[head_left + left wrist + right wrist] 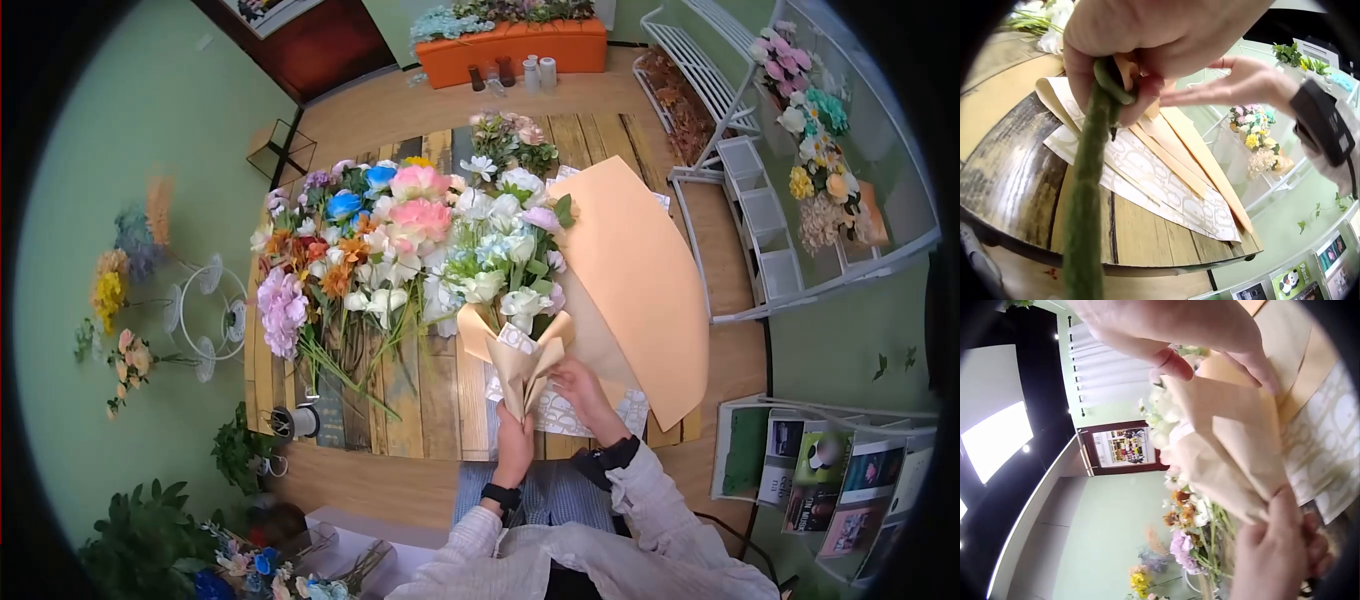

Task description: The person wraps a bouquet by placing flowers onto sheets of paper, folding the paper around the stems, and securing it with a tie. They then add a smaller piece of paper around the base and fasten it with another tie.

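Observation:
My left hand [514,447] grips the gathered lower end of a bouquet wrapped in tan paper [518,378]. In the left wrist view, a thick green stem [1082,206] comes down out of that grip. White flowers [1163,415] show at the wrapping's top in the right wrist view. My right hand [588,392] is at the right side of the wrapping, its thumb [1175,366] at the paper's upper edge and its fingers extended along the side. A patterned white strip [518,338] is folded into the wrapping's front.
Loose flowers [350,240] cover the wooden table's [440,385] left and middle. Peach paper sheets [640,290] and patterned white paper [565,412] lie to the right. A ribbon spool [293,423] sits at the front left corner. A white rack [745,200] stands beyond the right side.

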### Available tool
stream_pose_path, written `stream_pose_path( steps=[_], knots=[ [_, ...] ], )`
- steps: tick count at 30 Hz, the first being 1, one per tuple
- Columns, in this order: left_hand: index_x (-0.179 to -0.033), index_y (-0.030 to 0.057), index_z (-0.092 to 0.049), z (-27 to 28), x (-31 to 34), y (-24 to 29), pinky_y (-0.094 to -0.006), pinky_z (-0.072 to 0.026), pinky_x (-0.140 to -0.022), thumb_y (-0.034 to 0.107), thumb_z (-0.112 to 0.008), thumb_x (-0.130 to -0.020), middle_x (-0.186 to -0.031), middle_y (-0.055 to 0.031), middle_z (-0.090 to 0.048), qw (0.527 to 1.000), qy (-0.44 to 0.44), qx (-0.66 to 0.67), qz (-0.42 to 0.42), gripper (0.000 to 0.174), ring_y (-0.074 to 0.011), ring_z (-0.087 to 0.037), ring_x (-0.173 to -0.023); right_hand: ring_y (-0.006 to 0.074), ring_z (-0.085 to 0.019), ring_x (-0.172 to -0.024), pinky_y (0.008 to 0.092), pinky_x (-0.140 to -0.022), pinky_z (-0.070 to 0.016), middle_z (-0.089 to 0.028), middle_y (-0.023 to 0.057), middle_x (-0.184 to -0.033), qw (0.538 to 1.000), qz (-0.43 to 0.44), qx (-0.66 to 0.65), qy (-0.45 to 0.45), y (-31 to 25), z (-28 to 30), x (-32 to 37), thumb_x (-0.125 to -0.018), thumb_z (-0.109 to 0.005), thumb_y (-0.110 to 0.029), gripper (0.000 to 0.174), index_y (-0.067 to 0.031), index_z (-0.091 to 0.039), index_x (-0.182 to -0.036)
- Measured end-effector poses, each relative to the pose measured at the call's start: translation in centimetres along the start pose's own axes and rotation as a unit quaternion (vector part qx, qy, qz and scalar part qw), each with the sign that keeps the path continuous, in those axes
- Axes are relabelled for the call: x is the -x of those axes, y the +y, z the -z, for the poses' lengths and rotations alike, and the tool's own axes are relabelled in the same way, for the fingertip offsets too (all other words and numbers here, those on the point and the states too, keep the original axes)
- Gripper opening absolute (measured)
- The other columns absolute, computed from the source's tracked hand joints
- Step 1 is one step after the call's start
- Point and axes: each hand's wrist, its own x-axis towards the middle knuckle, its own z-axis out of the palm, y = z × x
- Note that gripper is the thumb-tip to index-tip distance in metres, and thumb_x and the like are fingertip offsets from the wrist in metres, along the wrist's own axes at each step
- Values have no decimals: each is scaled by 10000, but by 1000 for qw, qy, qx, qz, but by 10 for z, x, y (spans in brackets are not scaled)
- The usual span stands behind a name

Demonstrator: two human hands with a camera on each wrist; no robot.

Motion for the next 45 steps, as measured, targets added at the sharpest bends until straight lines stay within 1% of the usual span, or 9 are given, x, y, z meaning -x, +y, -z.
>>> stream_pose_path(
  steps=[7, 12, 17, 29, 34, 38, 40, 42, 45],
  knots=[
    [-1079, -55, -304, -5, 4, -6, -448, -419, -611, 141, -460, -804, -806, -275, -544, 998, -15, 46, 33, 373, -420, -537, -748, 66, -447, -850, 203, -719, -357, -510, -10, -959, 960, -96, 172, -200, 45, 11, 24, -752, -553, -218, 329, -15, -500, -1005],
    [-973, -9, -459, -17, 14, -17, -411, -431, -611, 171, -522, -762, -826, -224, -557, 999, -28, 1, 32, 285, -381, -547, -765, 94, -504, -765, 254, -641, -416, -551, 36, -866, 972, 15, 227, -60, 77, -22, 9, -716, -608, -162, 318, 31, -521, -953],
    [-1122, 8, -292, -9, 13, -3, -445, -425, -608, 249, -427, -833, -857, -239, -556, 998, -13, -6, 56, 400, -399, -544, -770, 126, -535, -661, 261, -554, -432, -574, 63, -777, 978, 43, 206, 7, 88, -22, -1, -697, -620, -134, 268, 41, -549, -887],
    [-1104, 4, -332, 46, 1, 107, -365, -440, -647, 106, -494, -800, -860, -202, -572, 979, 110, 161, 52, 360, -300, -573, -791, 323, -590, -686, 376, -610, -457, -598, 195, -724, 873, 289, 373, 120, -7, -92, 57, -639, -661, -300, 385, 35, -583, -812],
    [-1028, -10, -447, 55, -25, 109, -350, -441, -639, 100, -518, -779, -852, -186, -582, 969, 94, 166, -157, 281, -290, -578, -773, 333, -570, -681, 386, -628, -451, -595, 181, -758, 756, 501, 403, 117, -42, -113, 68, -665, -655, -305, 393, 48, -574, -820],
    [-898, -21, -565, 55, -39, 98, -334, -448, -629, 91, -556, -734, -811, -172, -600, 969, 110, 189, -117, 199, -282, -595, -736, 301, -575, -665, 360, -618, -454, -598, 168, -776, 719, 518, 463, 17, -71, -107, 67, -669, -660, -316, 407, 53, -571, -817],
    [-785, -11, -568, 59, -43, 96, -287, -397, -501, 119, -566, -731, -645, -94, -552, 958, 129, 206, -151, 140, -177, -529, -571, 255, -582, -667, 327, -600, -451, -597, 143, -784, 789, 318, 499, -167, -110, -102, 90, -687, -649, -340, 415, 41, -573, -834],
    [-672, -1, -571, 67, -49, 94, -239, -346, -374, 147, -577, -729, -479, -17, -504, 945, 150, 223, -184, 159, -72, -464, -405, 211, -578, -655, 298, -580, -443, -595, 118, -788, 756, 294, 580, -70, -161, -113, 136, -687, -654, -313, 371, 21, -581, -830],
    [-885, -35, -568, 78, -52, 91, -321, -457, -632, 122, -595, -678, -755, -181, -608, 975, 78, 174, -117, 261, -268, -611, -740, 217, -535, -577, 297, -535, -424, -577, 88, -726, 595, 626, 504, -21, -195, -130, 146, -625, -689, -241, 288, -9, -593, -766]
  ],
)
